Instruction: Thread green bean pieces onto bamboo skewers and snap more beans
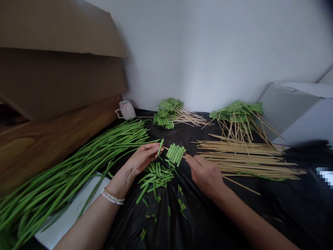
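Observation:
Low over the black plastic sheet, my right hand [206, 173] is closed around a bamboo skewer [164, 148] carrying a row of cut garlic scape pieces [176, 154]. My left hand [145, 158] pinches a single garlic scape piece [161, 147] upright at the skewer's left end, apart from the row; whether the tip has pierced it I cannot tell. Under my hands lies a loose pile of cut pieces [156, 178]. Long uncut garlic scapes [85, 170] stretch across the left side, and bare bamboo skewers [249, 159] lie to the right of my right hand.
Finished skewers [168, 113] are stacked at the back, with another stack [238, 113] at the back right. A white mug [127, 110] stands by the wall. Cardboard [59, 62] rises at the left, a white box [304, 114] at the right. Scraps dot the black sheet [197, 222].

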Available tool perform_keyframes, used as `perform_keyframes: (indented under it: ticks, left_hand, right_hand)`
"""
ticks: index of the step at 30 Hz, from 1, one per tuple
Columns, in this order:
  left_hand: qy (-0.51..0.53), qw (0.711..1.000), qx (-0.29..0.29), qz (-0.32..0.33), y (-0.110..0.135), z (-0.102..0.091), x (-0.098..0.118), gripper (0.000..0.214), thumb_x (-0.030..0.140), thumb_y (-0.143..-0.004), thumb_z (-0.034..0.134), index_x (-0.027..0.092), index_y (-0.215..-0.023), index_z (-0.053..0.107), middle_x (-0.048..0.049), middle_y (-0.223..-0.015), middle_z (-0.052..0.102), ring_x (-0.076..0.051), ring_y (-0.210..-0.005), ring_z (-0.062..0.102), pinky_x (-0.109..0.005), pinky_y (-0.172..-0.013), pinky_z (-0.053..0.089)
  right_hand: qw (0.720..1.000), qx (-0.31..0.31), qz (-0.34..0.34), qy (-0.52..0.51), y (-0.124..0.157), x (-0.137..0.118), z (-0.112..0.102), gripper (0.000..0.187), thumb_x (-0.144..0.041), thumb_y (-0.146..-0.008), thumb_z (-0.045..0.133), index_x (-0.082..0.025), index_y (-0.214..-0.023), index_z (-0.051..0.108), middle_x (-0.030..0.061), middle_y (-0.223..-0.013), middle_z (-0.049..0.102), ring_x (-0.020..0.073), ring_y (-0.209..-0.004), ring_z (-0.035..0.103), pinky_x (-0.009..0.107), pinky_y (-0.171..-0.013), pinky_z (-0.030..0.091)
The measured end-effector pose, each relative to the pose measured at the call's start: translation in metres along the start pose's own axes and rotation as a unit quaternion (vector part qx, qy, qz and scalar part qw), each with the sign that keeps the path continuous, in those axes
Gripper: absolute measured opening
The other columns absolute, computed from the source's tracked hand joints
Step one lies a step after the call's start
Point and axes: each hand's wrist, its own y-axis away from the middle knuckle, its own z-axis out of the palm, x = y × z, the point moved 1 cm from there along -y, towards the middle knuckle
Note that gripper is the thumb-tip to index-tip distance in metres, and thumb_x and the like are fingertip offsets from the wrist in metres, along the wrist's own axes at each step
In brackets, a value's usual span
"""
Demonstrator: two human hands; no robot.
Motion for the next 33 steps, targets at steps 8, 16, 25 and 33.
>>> perform_keyframes:
  ticks: [8, 16, 25, 33]
  left_hand:
    - [-0.005, 1.000, -0.006, -0.004, 0.0013, 0.0002, -0.0007, 0.029, 0.028, -0.063, 0.084, 0.015, -0.088, 0.075, -0.0049, -0.086, 0.073, -0.007, -0.069, 0.059, -0.017, -0.064, 0.045]
    - [-0.027, 0.999, 0.005, 0.016, 0.0004, 0.0027, -0.0040, 0.028, 0.030, -0.061, 0.085, 0.015, -0.084, 0.077, -0.0062, -0.084, 0.074, -0.010, -0.071, 0.061, -0.021, -0.068, 0.046]
    - [-0.016, 0.999, 0.003, 0.028, 0.0015, 0.0058, -0.0057, 0.027, 0.028, -0.061, 0.084, 0.015, -0.084, 0.076, -0.0067, -0.085, 0.074, -0.011, -0.073, 0.063, -0.022, -0.070, 0.048]
    - [0.058, 0.997, -0.036, -0.021, 0.0012, 0.0006, -0.0042, 0.020, 0.016, -0.068, 0.080, 0.013, -0.087, 0.074, -0.0061, -0.085, 0.072, -0.008, -0.067, 0.062, -0.019, -0.064, 0.049]
  right_hand:
    - [1.000, 0.011, -0.005, 0.000, 0.0005, -0.0004, 0.0020, 0.028, -0.016, -0.090, 0.045, -0.017, -0.107, 0.067, 0.0004, -0.071, 0.062, 0.0111, -0.060, 0.051, 0.027, -0.058, 0.031]
    - [1.000, -0.006, -0.006, 0.007, 0.0009, -0.0020, 0.0023, 0.029, -0.011, -0.087, 0.046, -0.017, -0.106, 0.066, 0.0003, -0.071, 0.062, 0.0111, -0.060, 0.052, 0.027, -0.056, 0.030]
    - [1.000, -0.020, 0.003, 0.002, 0.0003, -0.0035, 0.0005, 0.029, -0.013, -0.088, 0.045, -0.017, -0.108, 0.066, 0.0001, -0.072, 0.062, 0.0116, -0.059, 0.052, 0.028, -0.055, 0.030]
    - [1.000, -0.010, 0.000, -0.007, -0.0005, -0.0033, -0.0028, 0.029, -0.013, -0.089, 0.045, -0.018, -0.108, 0.066, -0.0002, -0.072, 0.062, 0.0115, -0.061, 0.053, 0.027, -0.057, 0.031]
